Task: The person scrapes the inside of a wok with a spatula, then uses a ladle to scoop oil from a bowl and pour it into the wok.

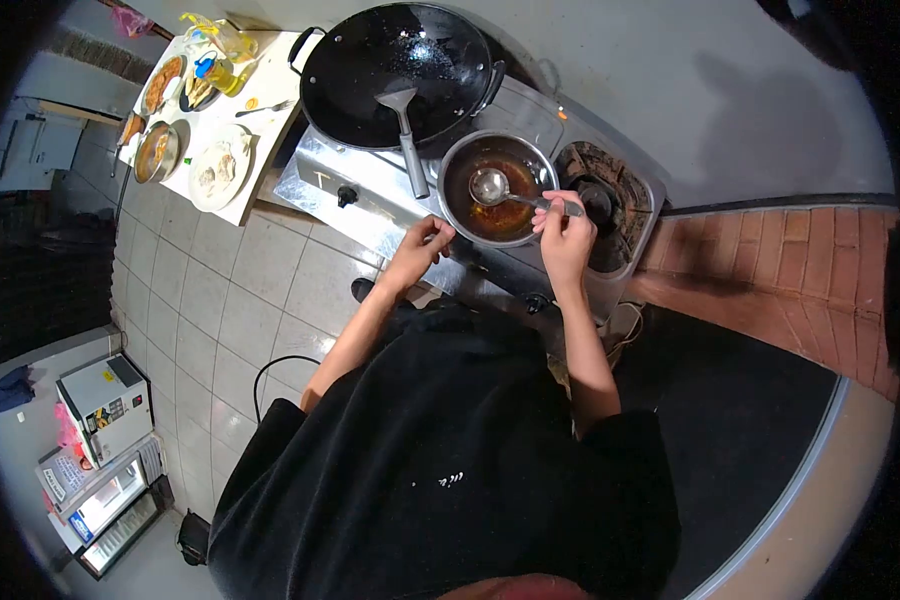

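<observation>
My right hand grips the handle of a metal ladle. The ladle's bowl hangs inside a steel bowl that holds a reddish-brown, oily liquid. Just left of the steel bowl is my left hand, its fingers loosely curled with a gap at the thumb; I see nothing in it. A black wok sits beyond on the stove, and a metal spatula leans in it with its handle over the near rim.
A bare burner lies right of the steel bowl on the metal stove. Left of the stove, a white table carries a plate of pale food, a metal bowl and a yellow oil bottle. A brick ledge runs along the right.
</observation>
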### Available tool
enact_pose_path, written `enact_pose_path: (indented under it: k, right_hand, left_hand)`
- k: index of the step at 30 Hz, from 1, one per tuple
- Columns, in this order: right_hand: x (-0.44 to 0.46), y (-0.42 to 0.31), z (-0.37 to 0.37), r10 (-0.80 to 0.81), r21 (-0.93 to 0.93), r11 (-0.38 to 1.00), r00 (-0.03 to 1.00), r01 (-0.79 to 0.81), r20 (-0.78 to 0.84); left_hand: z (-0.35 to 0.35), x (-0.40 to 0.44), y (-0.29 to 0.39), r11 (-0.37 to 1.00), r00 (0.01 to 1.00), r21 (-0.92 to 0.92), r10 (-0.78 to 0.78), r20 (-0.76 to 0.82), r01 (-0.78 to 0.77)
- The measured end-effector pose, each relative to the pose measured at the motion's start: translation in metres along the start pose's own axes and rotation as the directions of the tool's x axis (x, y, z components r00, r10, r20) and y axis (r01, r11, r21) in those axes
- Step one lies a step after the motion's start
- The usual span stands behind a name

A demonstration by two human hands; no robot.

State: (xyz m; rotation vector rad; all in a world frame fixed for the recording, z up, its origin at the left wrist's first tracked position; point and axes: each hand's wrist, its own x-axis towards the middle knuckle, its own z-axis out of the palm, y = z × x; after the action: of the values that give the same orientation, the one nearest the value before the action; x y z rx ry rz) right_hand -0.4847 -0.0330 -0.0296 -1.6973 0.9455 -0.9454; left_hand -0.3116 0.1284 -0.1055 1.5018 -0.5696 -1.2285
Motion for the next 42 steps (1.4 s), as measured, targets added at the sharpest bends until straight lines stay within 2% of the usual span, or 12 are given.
enact_pose_path:
  k: [2, 9, 16, 30, 34, 36, 37, 38, 40, 42]
  right_hand:
    - [0.002, 0.01, 0.001, 0.067, -0.007, 0.998, 0.997, -0.067, 0.029]
    - [0.003, 0.014, 0.002, 0.078, -0.039, 0.996, 0.996, -0.076, 0.041]
    - [0.005, 0.018, 0.003, 0.065, -0.063, 0.996, 0.997, -0.062, 0.051]
    - [0.005, 0.017, -0.005, 0.028, -0.076, 0.997, 0.998, -0.023, 0.064]
    - [0.009, -0.008, -0.021, -0.071, -0.133, 0.987, 0.989, 0.089, 0.13]
    - [0.011, -0.02, -0.03, -0.29, -0.246, 0.897, 0.907, 0.369, 0.304]
    - [0.008, -0.016, -0.035, -0.291, -0.204, 0.9, 0.879, 0.385, 0.377]
    - [0.005, -0.018, -0.039, -0.292, -0.206, 0.899, 0.879, 0.387, 0.378]
    - [0.004, -0.025, -0.045, -0.438, -0.331, 0.689, 0.735, 0.644, 0.518]
    - [0.003, -0.029, -0.047, -0.453, -0.324, 0.66, 0.704, 0.677, 0.547]
  left_hand:
    - [0.0, 0.002, -0.002, 1.0, 1.0, -0.005, -0.007, 0.004, 0.007]
    - [0.0, 0.001, 0.003, 1.0, 1.0, 0.019, -0.006, -0.013, 0.006]
    - [-0.001, 0.001, 0.006, 0.999, 1.0, 0.05, 0.0, -0.004, 0.0]
    - [-0.015, -0.011, 0.0, 1.0, 0.996, 0.008, -0.005, -0.092, 0.005]
    - [-0.018, -0.014, 0.001, 0.999, 0.998, 0.025, -0.035, -0.061, 0.036]
    - [-0.018, -0.016, 0.002, 0.999, 0.997, 0.019, -0.042, -0.062, 0.043]
    - [-0.018, -0.015, 0.001, 0.999, 0.997, 0.018, -0.039, -0.06, 0.04]
    - [-0.018, -0.016, -0.001, 0.999, 0.997, 0.021, -0.036, -0.063, 0.037]
    - [-0.016, -0.018, 0.001, 0.999, 0.997, 0.019, -0.028, -0.07, 0.03]
    - [-0.013, -0.021, 0.003, 1.0, 0.997, -0.011, 0.004, -0.077, -0.005]
